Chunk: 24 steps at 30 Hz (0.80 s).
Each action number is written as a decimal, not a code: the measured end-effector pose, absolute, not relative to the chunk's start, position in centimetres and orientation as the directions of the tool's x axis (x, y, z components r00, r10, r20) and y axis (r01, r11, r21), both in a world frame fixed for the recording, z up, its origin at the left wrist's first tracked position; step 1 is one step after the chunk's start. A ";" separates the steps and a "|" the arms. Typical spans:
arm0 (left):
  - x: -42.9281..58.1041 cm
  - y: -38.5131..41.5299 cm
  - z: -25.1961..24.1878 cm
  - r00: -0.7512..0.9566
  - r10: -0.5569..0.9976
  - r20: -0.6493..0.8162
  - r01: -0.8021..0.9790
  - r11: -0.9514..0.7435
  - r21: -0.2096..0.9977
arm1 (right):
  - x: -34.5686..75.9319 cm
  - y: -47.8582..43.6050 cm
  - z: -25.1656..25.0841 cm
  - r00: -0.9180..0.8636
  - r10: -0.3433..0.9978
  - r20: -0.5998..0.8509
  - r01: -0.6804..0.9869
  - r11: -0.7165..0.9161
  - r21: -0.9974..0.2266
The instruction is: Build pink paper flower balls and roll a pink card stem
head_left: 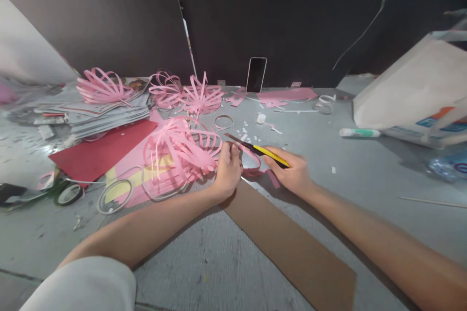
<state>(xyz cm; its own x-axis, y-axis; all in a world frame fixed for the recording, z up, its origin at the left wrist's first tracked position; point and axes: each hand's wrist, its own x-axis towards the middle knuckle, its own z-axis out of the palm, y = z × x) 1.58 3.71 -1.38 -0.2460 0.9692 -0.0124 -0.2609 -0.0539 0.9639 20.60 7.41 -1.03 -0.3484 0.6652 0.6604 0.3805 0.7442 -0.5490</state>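
Observation:
My right hand (pixel 292 171) is closed around a yellow and black utility knife (pixel 272 155). Its blade points left and lies just above the fingers of my left hand (pixel 229 167). That hand is closed on a pink paper strip (pixel 251 172), which curls out toward the right hand; the pinch itself is partly hidden. Left of it sits a loose bundle of looped pink paper strips (pixel 178 148), and I cannot tell whether the held strip belongs to it. Beneath my left wrist a long brown cardboard piece (pixel 292 245) runs toward the lower right.
Pink strip bundles (pixel 200 97) and a paper stack (pixel 109 114) stand at the back left, near red paper (pixel 105 150) and tape rolls (pixel 115 197). A phone (pixel 256 75) leans on the dark panel. Rightward are a marker (pixel 359 132) and a white bag (pixel 397 87).

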 end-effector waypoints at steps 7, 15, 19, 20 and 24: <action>1.4 3.8 -1.5 -0.219 0.976 0.020 -0.258 -0.078 0.963 | 20.5 7.6 -0.4 -0.240 0.772 0.589 0.439 0.627 -0.643; 1.5 3.0 -1.2 -0.118 0.981 0.152 -0.150 -0.168 0.974 | 20.5 9.4 -2.0 -0.301 0.796 0.525 0.601 0.586 -0.544; 1.6 2.9 -0.6 -0.094 0.986 0.135 -0.145 -0.148 0.978 | 20.4 8.8 -1.1 -0.401 0.738 0.543 0.467 0.675 -0.572; 1.6 2.8 -0.4 -0.087 0.987 0.132 -0.139 -0.143 0.980 | 20.4 8.6 -0.8 -0.451 0.721 0.526 0.423 0.691 -0.586; 1.6 2.8 -0.3 -0.090 0.990 0.109 -0.181 -0.124 0.976 | 20.2 7.9 0.0 -0.499 0.677 0.541 0.347 0.728 -0.591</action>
